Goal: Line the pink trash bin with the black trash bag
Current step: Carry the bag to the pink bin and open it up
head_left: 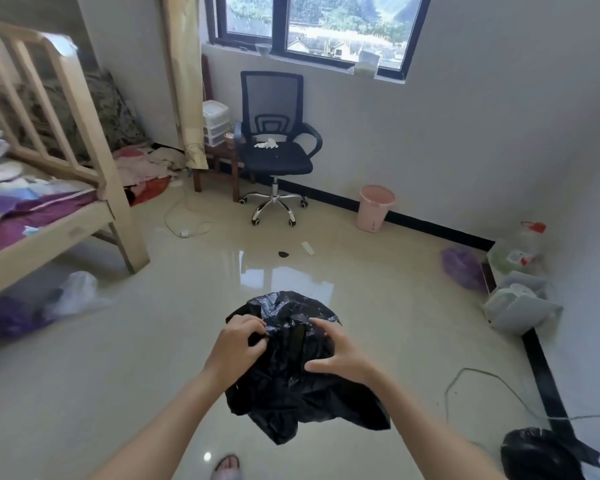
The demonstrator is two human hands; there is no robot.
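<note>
Glossy floor, crumpled (black) trash bag

A second black bag right of the held trash bag runs off the bottom edge; its contents stay hidden.

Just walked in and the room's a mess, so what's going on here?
A person stands mid-room holding a crumpled black trash bag in both hands, left hand and right hand working at its top as if to open it. The pink trash bin stands unlined against the far wall, right of the office chair. The lining has not begun.
</note>
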